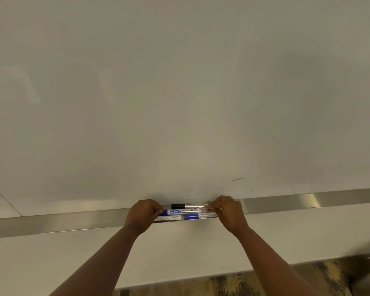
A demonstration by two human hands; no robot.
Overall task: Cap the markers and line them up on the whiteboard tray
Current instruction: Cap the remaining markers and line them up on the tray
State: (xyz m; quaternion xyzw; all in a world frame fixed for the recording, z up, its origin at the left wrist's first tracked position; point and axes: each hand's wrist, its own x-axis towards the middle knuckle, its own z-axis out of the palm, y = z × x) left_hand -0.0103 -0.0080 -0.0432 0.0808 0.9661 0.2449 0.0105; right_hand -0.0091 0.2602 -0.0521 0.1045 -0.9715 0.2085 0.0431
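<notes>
A long metal whiteboard tray (73, 221) runs across the view under the whiteboard (179, 92). On it lie a black-capped marker (184, 206) at the back, a blue-capped marker (183, 211) in the middle and another blue-labelled marker (190, 216) at the front, all lengthwise and side by side. My left hand (142, 214) pinches the blue-capped end of the middle marker. My right hand (228, 212) grips the markers' right ends, which its fingers hide.
The whiteboard shows a few small ink marks (237, 179) above the tray. A white wall strip (201, 253) lies below the tray, and patterned floor (265, 283) shows at the bottom right.
</notes>
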